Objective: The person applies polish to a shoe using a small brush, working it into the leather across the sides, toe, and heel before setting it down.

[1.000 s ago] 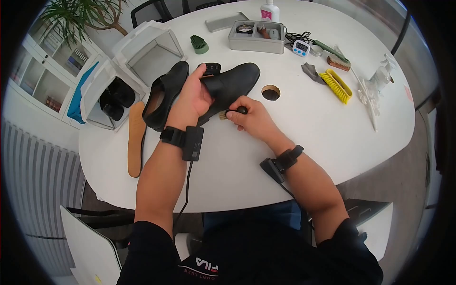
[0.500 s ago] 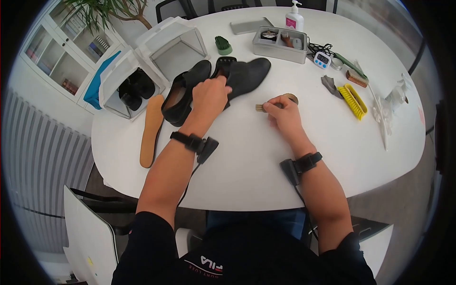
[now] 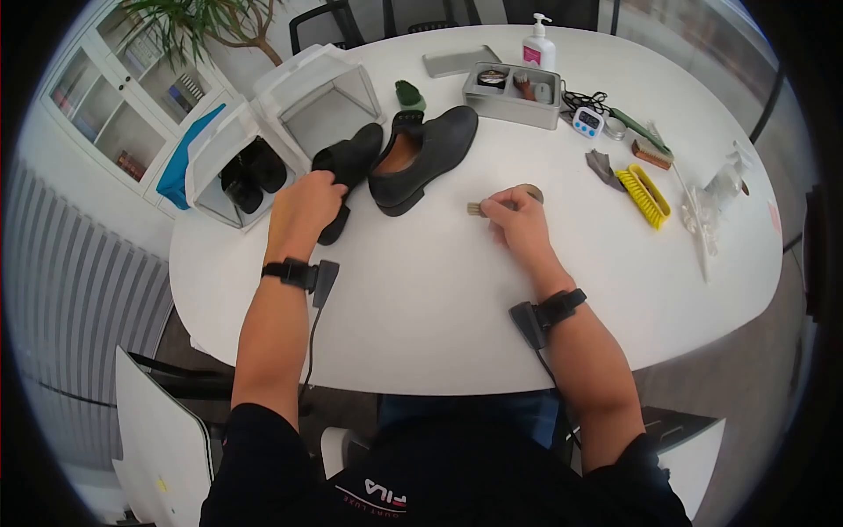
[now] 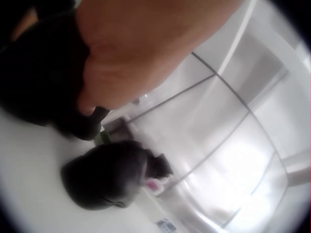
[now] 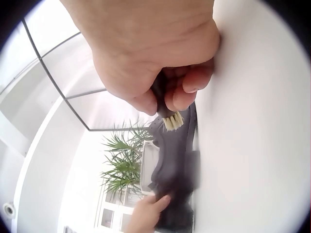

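Observation:
My left hand (image 3: 305, 211) grips one black leather shoe (image 3: 353, 158) near its heel end, on the left of the table; the fingers cover part of the shoe. Its mate, a second black shoe (image 3: 430, 154), stands upright just to the right, with the tan lining showing. In the left wrist view, this second shoe (image 4: 104, 174) lies beyond the dark shoe in my grasp. My right hand (image 3: 520, 224) pinches a small dark-handled brush, its pale bristles (image 5: 173, 121) pointing left, low over the white table and apart from both shoes.
Behind the shoes are a green brush (image 3: 408, 97), a white open box (image 3: 329, 92) and another box holding dark shoes (image 3: 250, 176). A metal tin (image 3: 514, 107), soap bottle (image 3: 538, 48), timer (image 3: 587, 122), yellow brush (image 3: 645, 195) and wooden brush (image 3: 652, 155) stand right. A round hole (image 3: 532, 191) pierces the table.
My left hand let go of the right-hand shoe and moved left to grip the other. My right hand drew the small brush back right, away from the shoe. The tan insole is now hidden.

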Demonstrator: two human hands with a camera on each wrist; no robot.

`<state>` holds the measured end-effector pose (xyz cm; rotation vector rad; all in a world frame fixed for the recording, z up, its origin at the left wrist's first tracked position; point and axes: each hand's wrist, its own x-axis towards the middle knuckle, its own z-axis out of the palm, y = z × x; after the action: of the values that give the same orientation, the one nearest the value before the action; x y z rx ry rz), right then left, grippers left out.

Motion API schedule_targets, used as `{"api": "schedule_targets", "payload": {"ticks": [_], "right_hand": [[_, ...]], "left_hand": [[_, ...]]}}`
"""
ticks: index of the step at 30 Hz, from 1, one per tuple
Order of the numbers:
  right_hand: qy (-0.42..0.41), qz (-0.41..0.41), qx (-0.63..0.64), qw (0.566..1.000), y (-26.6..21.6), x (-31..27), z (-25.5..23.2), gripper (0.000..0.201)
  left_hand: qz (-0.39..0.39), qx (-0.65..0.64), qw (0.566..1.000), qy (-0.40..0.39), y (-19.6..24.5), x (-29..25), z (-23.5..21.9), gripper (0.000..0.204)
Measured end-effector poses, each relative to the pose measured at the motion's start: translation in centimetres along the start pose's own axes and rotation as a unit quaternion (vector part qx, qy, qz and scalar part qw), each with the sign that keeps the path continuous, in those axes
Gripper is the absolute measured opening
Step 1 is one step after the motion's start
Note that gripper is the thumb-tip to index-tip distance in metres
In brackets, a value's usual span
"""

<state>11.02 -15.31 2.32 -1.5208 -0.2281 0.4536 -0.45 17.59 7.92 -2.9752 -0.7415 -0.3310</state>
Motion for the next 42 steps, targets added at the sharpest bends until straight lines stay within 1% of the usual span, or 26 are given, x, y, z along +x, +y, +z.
{"api": "schedule_targets", "payload": {"ticks": [2, 4, 5, 7, 9, 10, 13, 15, 17, 19, 21, 22, 23, 25, 27, 28, 29, 30, 31, 33, 34, 35, 37, 38, 40, 42], "right_hand": [[0.016, -0.013, 0.028, 0.999, 0.4, 0.4, -0.5, 0.021], [0.035, -0.020, 0.054, 0.998, 0.7, 1.1, -1.3, 0.020], [0.074, -0.035, 0.100, 0.992, 0.7, 1.7, -1.8, 0.021], [0.107, -0.051, 0.139, 0.983, 0.6, 2.3, -2.4, 0.021], [0.204, -0.045, 0.196, 0.958, 0.3, 2.8, -3.6, 0.022], [0.201, -0.048, 0.192, 0.959, 0.3, 2.9, -4.3, 0.022], [0.268, -0.061, 0.224, 0.935, 0.3, 3.2, -6.0, 0.020], [0.282, -0.083, 0.228, 0.928, 0.1, 3.0, -6.7, 0.020], [0.290, -0.089, 0.222, 0.927, 0.0, 3.1, -6.8, 0.020], [0.242, -0.103, 0.215, 0.940, 0.3, 3.0, -6.5, 0.022], [0.222, -0.102, 0.200, 0.949, 0.5, 3.1, -5.7, 0.021], [0.184, -0.093, 0.158, 0.966, 0.5, 2.8, -4.9, 0.021], [0.146, -0.085, 0.117, 0.979, 0.4, 2.6, -4.3, 0.020], [0.102, -0.104, 0.040, 0.989, 1.2, 2.7, -3.0, 0.021], [0.100, -0.103, -0.028, 0.989, 1.3, 2.1, -2.5, 0.020], [0.065, -0.134, -0.068, 0.987, 1.3, 1.7, -2.5, 0.020], [0.031, -0.164, -0.108, 0.980, 1.2, 1.5, -2.5, 0.019], [0.037, -0.163, -0.110, 0.980, 1.2, 1.3, -2.4, 0.019], [0.020, -0.154, -0.107, 0.982, 1.1, 1.2, -2.3, 0.019], [-0.017, -0.136, -0.101, 0.985, 0.9, 1.1, -2.2, 0.019], [0.002, -0.116, -0.107, 0.988, 0.8, 1.1, -2.3, 0.019], [0.005, -0.118, -0.111, 0.987, 0.7, 1.1, -2.4, 0.019], [0.084, -0.128, -0.075, 0.985, 0.4, 1.1, -2.8, 0.019], [0.090, -0.130, -0.079, 0.984, -0.2, 1.4, -3.4, 0.019], [0.185, -0.138, -0.035, 0.972, -2.7, 1.3, -4.8, 0.021], [0.230, -0.164, -0.090, 0.955, -5.3, 2.2, -7.9, 0.025]], "left_hand": [[-0.071, 0.017, 0.996, 0.050, 1.2, -1.6, -2.5, 0.030], [-0.056, 0.044, 0.987, 0.146, 1.7, -3.9, -4.3, 0.032], [-0.053, 0.042, 0.988, 0.140, 2.4, -5.3, -5.6, 0.032], [-0.019, -0.039, 0.980, 0.195, 4.3, -7.9, -7.9, 0.032], [0.089, -0.087, 0.965, 0.231, 5.7, -9.3, -7.7, 0.033], [0.160, -0.142, 0.945, 0.249, 7.4, -9.6, -7.6, 0.033], [0.260, -0.136, 0.935, 0.198, 10.9, -9.3, -4.2, 0.026], [0.269, -0.104, 0.950, 0.116, 12.5, -9.0, -1.8, 0.023], [0.279, -0.094, 0.952, 0.081, 12.1, -8.6, -0.9, 0.028], [0.286, -0.080, 0.954, 0.041, 12.5, -8.5, -2.3, 0.035], [0.171, -0.066, 0.975, -0.126, 13.0, -7.3, -5.9, 0.060], [0.143, -0.085, 0.970, -0.175, 13.2, -6.0, -5.9, 0.080], [0.142, -0.086, 0.971, -0.173, 13.5, -4.7, -5.6, 0.080], [0.093, -0.188, 0.944, -0.256, 14.1, -2.4, -4.8, 0.083], [0.086, -0.219, 0.925, -0.299, 14.7, -1.0, -4.2, 0.077], [-0.010, -0.400, 0.857, -0.325, 15.2, -0.7, -3.2, 0.071], [-0.107, -0.562, 0.747, -0.338, 15.6, -0.5, -2.2, 0.067], [-0.125, -0.670, 0.632, -0.369, 15.8, -0.1, -1.5, 0.056], [-0.123, -0.671, 0.629, -0.372, 16.0, 0.1, -0.1, 0.056], [-0.053, -0.591, 0.748, -0.297, 16.3, -0.3, 1.3, 0.040], [-0.032, -0.481, 0.846, -0.227, 16.9, -0.9, 1.6, 0.042], [-0.029, -0.485, 0.845, -0.226, 17.2, -1.8, 1.8, 0.042], [0.025, -0.311, 0.949, -0.038, 17.7, -3.9, 1.6, 0.043], [0.020, -0.331, 0.943, -0.026, 17.7, -4.3, 1.8, 0.043], [-0.004, -0.318, 0.948, -0.017, 17.8, -4.5, 2.1, 0.043], [-0.026, -0.304, 0.952, -0.006, 17.4, -4.3, 2.9, 0.043]]}}
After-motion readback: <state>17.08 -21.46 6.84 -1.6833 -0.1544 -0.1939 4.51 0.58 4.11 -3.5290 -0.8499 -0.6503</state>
